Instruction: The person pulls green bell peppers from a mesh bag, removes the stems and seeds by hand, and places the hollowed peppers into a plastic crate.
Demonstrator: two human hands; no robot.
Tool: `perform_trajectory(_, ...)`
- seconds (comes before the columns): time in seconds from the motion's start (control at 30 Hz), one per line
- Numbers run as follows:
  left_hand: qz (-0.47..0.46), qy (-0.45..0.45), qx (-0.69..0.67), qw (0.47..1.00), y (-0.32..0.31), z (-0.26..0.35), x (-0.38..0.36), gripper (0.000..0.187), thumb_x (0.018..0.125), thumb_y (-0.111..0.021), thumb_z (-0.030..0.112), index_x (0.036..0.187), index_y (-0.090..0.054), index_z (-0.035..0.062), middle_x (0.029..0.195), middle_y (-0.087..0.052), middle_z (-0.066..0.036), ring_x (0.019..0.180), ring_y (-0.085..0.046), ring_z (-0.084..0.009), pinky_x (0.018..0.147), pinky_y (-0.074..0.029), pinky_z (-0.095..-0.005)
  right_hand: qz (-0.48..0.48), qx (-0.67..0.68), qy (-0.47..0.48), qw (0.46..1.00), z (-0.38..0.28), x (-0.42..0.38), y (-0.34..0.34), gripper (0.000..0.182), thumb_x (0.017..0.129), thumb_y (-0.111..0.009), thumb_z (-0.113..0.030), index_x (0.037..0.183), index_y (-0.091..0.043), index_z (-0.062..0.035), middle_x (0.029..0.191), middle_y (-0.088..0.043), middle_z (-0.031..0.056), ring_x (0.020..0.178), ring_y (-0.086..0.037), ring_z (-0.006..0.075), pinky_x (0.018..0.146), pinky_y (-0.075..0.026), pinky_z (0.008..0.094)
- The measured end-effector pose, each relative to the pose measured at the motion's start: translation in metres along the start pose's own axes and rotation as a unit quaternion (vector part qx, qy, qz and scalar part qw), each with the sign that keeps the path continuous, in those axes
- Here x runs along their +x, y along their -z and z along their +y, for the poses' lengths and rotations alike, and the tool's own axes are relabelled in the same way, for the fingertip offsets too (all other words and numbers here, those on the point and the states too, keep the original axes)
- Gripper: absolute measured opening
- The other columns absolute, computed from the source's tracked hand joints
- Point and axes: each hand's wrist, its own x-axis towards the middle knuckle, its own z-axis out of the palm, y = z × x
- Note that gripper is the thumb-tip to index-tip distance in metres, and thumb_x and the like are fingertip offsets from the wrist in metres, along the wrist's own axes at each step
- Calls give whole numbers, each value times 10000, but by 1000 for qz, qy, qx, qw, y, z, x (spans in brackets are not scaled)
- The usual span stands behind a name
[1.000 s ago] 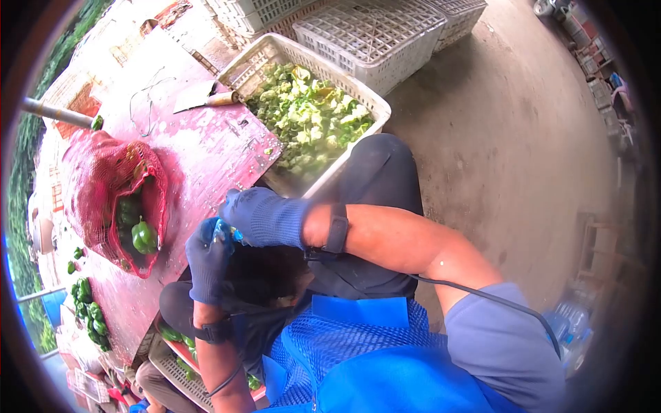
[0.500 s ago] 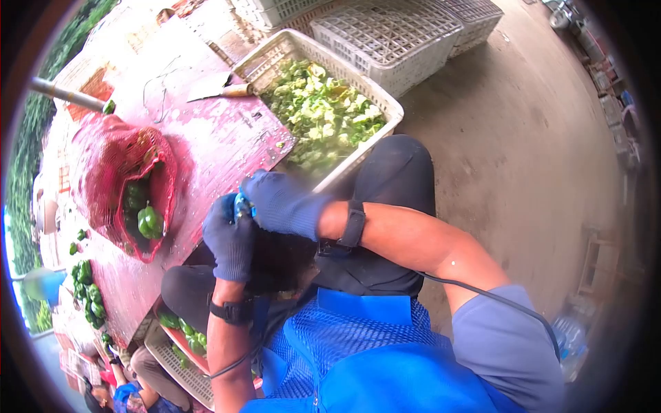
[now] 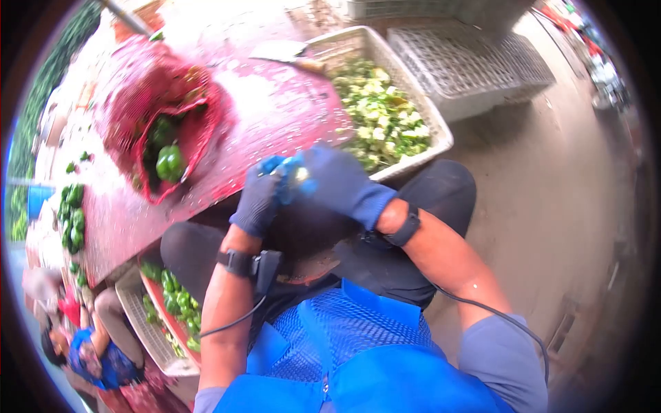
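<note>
While my forearms reach forward over my dark-trousered knees, my left hand and right hand meet just off the near edge of the pink bench. Both are gloved in dark blue, fingers curled and drawn in against each other. Between them, by the bright blue at my fingertips, shows a small pale bit, too blurred for me to name; I cannot tell which hand is clamped on it, or how tightly.

Beyond my left hand, on the bench, lies a red net sack, its mouth open towards me and a green pepper showing inside. More peppers lie in a cluster at the bench's left end. A knife rests farther back, its handle towards a pale crate of chopped greens, which stands just past my right hand. Low on my left, beside my knee, a red-sided container holds further green peppers. Another person sits beyond it.
</note>
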Motion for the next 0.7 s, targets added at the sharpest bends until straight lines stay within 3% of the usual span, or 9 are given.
perform_trajectory(0.03, -41, -135, 175, 974, 3, -3, -1, 223, 968, -556, 233, 998, -668, 41, 759, -644, -47, 605, -567, -135, 546, -438, -275, 14, 12, 12, 1000, 0, -1, 1, 255, 743, -642, -118, 971, -578, -26, 932, -599, 209, 796, -638, 386, 691, -529, 455)
perform_trajectory(0.07, 13, -313, 329, 891, 2, 8, -1, 219, 944, -572, 222, 1043, -662, 49, 811, -645, -81, 691, -594, -211, 613, -469, -333, 28, 26, 23, 999, -4, 0, 5, 265, 743, -658, -144, 967, -572, -30, 925, -598, 200, 781, -634, 387, 677, -526, 454)
perform_trajectory(0.1, -29, -225, 261, 938, 3, 15, -7, 225, 908, -594, 212, 1064, -659, 65, 861, -631, -110, 766, -597, -280, 683, -484, -391, 17, 27, 24, 999, -4, 0, 5, 287, 740, -675, -174, 967, -569, -34, 919, -596, 196, 790, -630, 388, 682, -523, 456)
perform_trajectory(0.2, 21, -304, 295, 906, 3, -7, -3, 191, 887, -584, 182, 1028, -652, 70, 873, -628, -129, 772, -598, -320, 696, -487, -419, -24, 22, 22, 999, -7, 0, 11, 342, 753, -696, -218, 1022, -573, -44, 903, -590, 182, 845, -618, 384, 718, -516, 456)
perform_trajectory(0.33, 15, -244, 173, 954, 7, -13, -10, 183, 848, -584, 156, 999, -632, 62, 884, -629, -151, 802, -605, -364, 711, -488, -441, 8, 43, 83, 996, -7, 4, 8, 397, 774, -684, -176, 1134, -580, -46, 922, -597, 166, 867, -601, 369, 748, -509, 455)
perform_trajectory(0.4, 7, -141, 49, 989, 3, -13, -13, 155, 835, -581, 152, 950, -611, 51, 872, -626, -164, 821, -598, -389, 714, -487, -441, 12, 37, 88, 995, -12, 6, 11, 423, 762, -708, -176, 1148, -584, -51, 957, -608, 171, 872, -602, 368, 752, -509, 461)
perform_trajectory(0.53, 62, -156, 39, 985, 7, -23, -15, 163, 827, -573, 117, 962, -599, 30, 876, -612, -188, 828, -583, -401, 714, -486, -449, 72, 40, 96, 992, -11, 13, 5, 407, 753, -746, -149, 1124, -603, -61, 943, -619, 155, 850, -622, 354, 727, -520, 427)
perform_trajectory(0.67, 97, -93, 137, 981, 31, -46, -25, 142, 879, -572, 134, 971, -605, 31, 827, -614, -131, 749, -611, -306, 676, -497, -388, 130, 11, -56, 990, 16, 24, 20, 399, 729, -791, -120, 1087, -623, -64, 930, -621, 139, 767, -626, 274, 711, -520, 373)
perform_trajectory(0.7, 74, -43, -131, 988, 52, -16, -42, 151, 908, -574, 164, 978, -615, 36, 824, -614, -91, 722, -605, -235, 657, -495, -342, 131, 8, -95, 987, 28, 26, 26, 416, 722, -799, -122, 1094, -621, -63, 940, -620, 138, 768, -623, 265, 716, -518, 366)
